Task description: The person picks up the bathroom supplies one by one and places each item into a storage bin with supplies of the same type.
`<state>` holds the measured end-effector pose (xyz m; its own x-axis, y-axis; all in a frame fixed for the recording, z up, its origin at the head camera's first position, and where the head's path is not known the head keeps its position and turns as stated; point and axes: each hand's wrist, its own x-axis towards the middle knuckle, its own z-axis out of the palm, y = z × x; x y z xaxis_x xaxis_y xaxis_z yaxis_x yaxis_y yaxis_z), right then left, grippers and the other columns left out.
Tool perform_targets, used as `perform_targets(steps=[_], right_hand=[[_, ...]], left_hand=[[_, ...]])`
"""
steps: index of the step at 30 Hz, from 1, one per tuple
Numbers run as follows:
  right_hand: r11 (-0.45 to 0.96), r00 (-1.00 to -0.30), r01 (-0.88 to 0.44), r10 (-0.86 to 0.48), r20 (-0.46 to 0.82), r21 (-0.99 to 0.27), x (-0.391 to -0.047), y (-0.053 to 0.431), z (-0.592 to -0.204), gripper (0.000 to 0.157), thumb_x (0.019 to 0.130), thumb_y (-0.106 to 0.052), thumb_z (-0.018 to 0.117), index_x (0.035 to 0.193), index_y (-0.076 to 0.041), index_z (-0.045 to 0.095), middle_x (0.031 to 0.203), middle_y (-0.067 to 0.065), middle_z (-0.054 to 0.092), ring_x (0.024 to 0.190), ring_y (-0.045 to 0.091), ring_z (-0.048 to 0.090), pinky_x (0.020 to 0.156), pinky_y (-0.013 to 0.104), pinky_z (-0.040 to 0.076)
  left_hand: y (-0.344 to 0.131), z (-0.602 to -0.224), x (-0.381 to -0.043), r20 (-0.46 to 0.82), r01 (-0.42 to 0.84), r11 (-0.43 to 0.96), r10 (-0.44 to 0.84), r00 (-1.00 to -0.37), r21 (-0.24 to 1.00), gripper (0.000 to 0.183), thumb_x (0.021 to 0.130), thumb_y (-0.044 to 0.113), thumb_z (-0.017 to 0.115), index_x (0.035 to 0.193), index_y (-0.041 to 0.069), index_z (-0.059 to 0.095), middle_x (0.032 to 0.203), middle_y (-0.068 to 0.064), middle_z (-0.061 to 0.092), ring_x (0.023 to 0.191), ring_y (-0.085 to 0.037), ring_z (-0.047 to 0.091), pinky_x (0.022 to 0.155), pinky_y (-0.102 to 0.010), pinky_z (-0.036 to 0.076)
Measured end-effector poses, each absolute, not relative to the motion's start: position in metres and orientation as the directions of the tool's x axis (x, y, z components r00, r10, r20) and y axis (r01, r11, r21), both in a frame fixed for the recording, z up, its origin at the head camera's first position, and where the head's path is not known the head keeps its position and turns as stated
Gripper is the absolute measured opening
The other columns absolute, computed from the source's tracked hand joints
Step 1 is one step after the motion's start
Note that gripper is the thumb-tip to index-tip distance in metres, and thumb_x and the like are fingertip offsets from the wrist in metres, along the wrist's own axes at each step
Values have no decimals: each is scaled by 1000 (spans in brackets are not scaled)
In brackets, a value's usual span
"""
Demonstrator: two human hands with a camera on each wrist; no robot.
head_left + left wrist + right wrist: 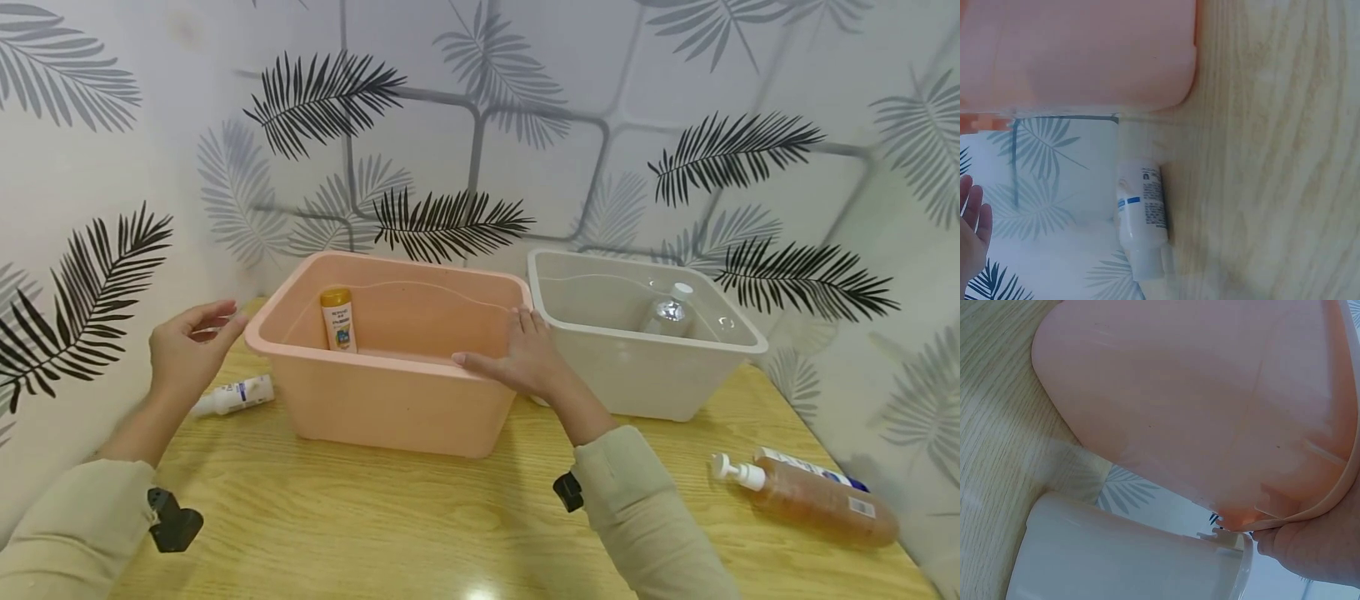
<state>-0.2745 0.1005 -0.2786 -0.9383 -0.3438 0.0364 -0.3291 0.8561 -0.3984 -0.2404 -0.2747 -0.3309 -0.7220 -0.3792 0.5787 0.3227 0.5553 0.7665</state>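
Note:
A pink plastic bin [405, 408] stands on the wooden table, with a yellow-capped white bottle [340, 321] upright inside against its left part. My right hand [528, 354] grips the bin's right front corner, thumb along the front rim and fingers over the right side. In the right wrist view, the hand [1316, 550] is at the curved rim. Just off the bin's left rim, my left hand [187, 346] is raised with loosely bent fingers and holds nothing. Below it a white bottle [236, 396] lies on its side; the left wrist view shows its printed label.
A whitish bin [637, 375] stands close at the pink bin's right, holding a clear bottle [670, 312] with a white cap. At the right table edge lie an amber pump bottle [817, 500] and a white-and-blue tube [810, 467]. Behind is a leaf-patterned wall [540, 150].

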Motion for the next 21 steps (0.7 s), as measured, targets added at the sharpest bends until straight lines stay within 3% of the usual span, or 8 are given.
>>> perform_targets(steps=[8,16,18,21], right_hand=[[866,-942,-319,-335,26,-386,-273,99,-278,107,80,-62,52,147,4,2,154,24,0,144,36,-3,118,47,4],[866,-942,-321,-335,31,-383,-273,100,-279,107,79,-63,53,148,2,4,155,24,1,144,36,-2,118,47,5],[865,-942,-321,-335,32,-386,-273,100,-278,107,79,-63,53,148,2,3,155,23,1,144,35,-2,118,47,5],[865,-941,-323,-336,36,-385,-273,100,-278,107,79,-63,53,147,3,3,154,24,1,144,36,-2,118,47,4]], left_hand=[[-279,-345,-238,546,282,564,-376,-749,776,36,86,19,66,111,-6,64,80,43,49,73,23,49,68,1,40],[-290,-361,-234,504,214,622,-336,-796,753,43,86,30,65,113,-4,64,80,46,42,76,22,45,68,0,37],[-292,-365,-234,496,199,636,-330,-803,745,44,86,31,65,113,-3,64,82,43,44,76,22,45,67,-1,37],[-294,-370,-235,481,176,662,-312,-820,729,44,86,31,65,113,-3,64,91,17,66,75,22,42,67,-3,37]])
